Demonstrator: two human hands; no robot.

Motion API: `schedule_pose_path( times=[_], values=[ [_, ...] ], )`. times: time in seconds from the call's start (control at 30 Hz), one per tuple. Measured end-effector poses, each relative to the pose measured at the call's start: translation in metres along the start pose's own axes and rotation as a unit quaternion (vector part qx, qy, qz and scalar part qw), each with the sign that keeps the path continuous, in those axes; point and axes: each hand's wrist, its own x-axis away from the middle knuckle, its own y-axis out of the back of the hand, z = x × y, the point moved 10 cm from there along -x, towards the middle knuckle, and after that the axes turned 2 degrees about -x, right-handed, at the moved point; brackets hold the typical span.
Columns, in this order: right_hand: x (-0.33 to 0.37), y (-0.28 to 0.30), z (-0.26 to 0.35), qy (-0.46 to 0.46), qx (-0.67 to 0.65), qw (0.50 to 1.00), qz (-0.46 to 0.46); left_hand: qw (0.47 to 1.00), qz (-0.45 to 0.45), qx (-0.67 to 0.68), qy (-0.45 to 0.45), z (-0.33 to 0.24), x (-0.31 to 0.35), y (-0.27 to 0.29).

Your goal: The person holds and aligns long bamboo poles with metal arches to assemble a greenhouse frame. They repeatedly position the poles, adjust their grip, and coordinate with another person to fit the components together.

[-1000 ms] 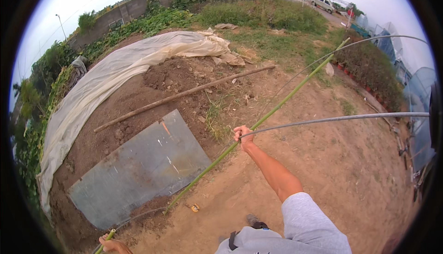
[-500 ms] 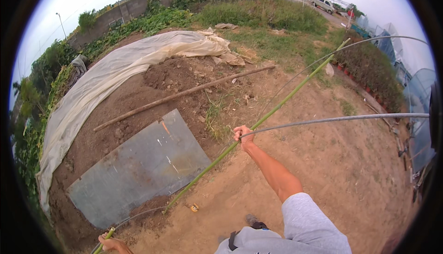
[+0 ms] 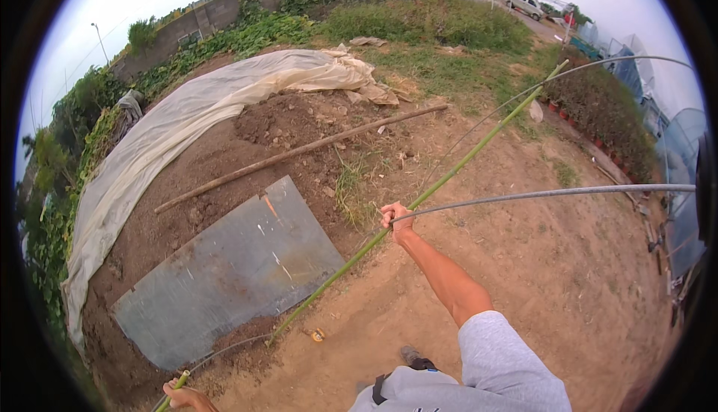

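Observation:
My right hand (image 3: 399, 220) is closed round a long green bamboo pole (image 3: 479, 145) where a grey curved rod (image 3: 553, 194) crosses it. The pole slants from the soil beside the metal sheet up to the far right. At the lower left edge, my left hand (image 3: 187, 398) wraps round another green bamboo pole (image 3: 182, 381), whose cut end sticks up past the fingers. A thin grey rod (image 3: 239, 343) curves from near that hand towards the long pole's lower end. A second thin curved rod (image 3: 598, 62) crosses the pole near its top.
A grey metal sheet (image 3: 232, 270) lies on dark soil. Behind it are a wooden pole (image 3: 299, 152) and whitish plastic film (image 3: 179, 120). A small yellow-and-black item, possibly a tape measure (image 3: 318, 335), lies by my feet. Potted plants (image 3: 606, 105) line the right, and a van (image 3: 523, 2) stands far off.
The view has shifted very slightly. Both hands keep their grips, and the poles and rods stay in nearly the same places.

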Motion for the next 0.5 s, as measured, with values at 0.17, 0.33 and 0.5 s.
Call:
schedule_pose_path(
  times=[0.17,0.33,0.5],
  values=[
    [0.0,0.001,-0.003,-0.002,-0.011,1.0,-0.001,0.999,0.037,0.01,0.009,0.02,-0.029,0.005],
    [-0.002,0.002,-0.005,0.0,-0.018,1.0,0.001,0.999,0.026,0.021,0.015,0.022,-0.027,0.002],
    [0.001,0.001,-0.001,-0.003,-0.008,1.0,-0.003,1.0,0.007,0.02,0.02,0.016,-0.017,0.001]
  ],
)
